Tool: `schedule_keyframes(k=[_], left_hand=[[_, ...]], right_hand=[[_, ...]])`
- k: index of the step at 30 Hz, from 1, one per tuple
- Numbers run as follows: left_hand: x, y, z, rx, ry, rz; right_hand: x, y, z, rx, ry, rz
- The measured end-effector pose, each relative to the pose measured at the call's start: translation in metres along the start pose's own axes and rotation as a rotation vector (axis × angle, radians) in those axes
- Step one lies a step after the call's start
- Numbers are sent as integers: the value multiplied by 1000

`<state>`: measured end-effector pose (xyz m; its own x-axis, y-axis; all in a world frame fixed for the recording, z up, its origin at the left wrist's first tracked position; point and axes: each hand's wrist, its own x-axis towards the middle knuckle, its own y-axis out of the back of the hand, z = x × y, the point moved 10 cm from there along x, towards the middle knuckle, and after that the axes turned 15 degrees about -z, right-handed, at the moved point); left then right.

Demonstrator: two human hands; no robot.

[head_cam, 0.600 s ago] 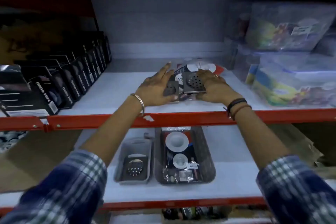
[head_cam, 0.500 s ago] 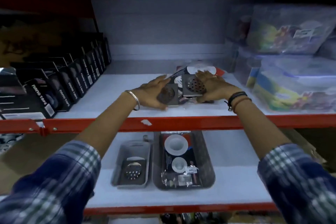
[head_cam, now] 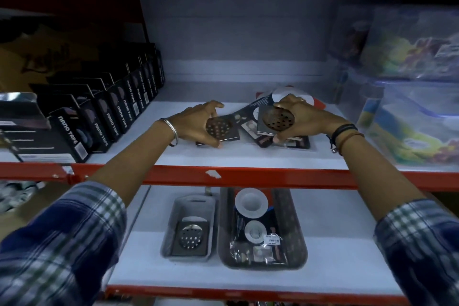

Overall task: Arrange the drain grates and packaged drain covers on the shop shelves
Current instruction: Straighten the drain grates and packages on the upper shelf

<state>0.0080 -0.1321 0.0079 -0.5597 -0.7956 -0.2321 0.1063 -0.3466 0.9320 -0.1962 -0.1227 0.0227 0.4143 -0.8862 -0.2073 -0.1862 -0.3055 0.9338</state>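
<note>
On the upper shelf (head_cam: 223, 156), my left hand (head_cam: 196, 122) grips a square metal drain grate (head_cam: 219, 129) with round holes, tilted up off the shelf. My right hand (head_cam: 305, 119) holds a second square drain grate (head_cam: 275, 120), raised over a pile of packaged drain covers (head_cam: 250, 117) lying on the shelf. On the lower shelf (head_cam: 347, 243), a small grey tray (head_cam: 191, 202) holds another drain grate (head_cam: 191, 235). Beside it, a dark tray (head_cam: 295, 231) holds a packaged drain cover (head_cam: 253, 226).
A row of black nano tape boxes (head_cam: 104, 112) fills the upper shelf's left side. Clear plastic containers with colourful labels (head_cam: 409, 107) stack at the right. Red shelf rails (head_cam: 248, 176) run across the front.
Both hands have lifted their grates and drawn apart. The left grate has moved left, away from the pile of packages, and the right grate is tilted up towards me.
</note>
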Motion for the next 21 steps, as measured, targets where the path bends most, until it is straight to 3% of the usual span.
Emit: schedule_keyframes(k=[4,11,14,16,21], left_hand=[[-15,-3,-40,-26,96,-108],[-26,-21,-68,-216,42,-162],[-37,-7,-77,-545,-3,-75],[-39,-2,-88,-660,57,-8],[-35,-12,-100,-558,184,-19]], right_hand=[[7,-3,-35,36,50,5],[46,-28,-108,25,122,-81],[70,-40,-136,14,130,-136],[87,-51,-150,-9,119,-194],[106,-72,-165,0,91,-278]])
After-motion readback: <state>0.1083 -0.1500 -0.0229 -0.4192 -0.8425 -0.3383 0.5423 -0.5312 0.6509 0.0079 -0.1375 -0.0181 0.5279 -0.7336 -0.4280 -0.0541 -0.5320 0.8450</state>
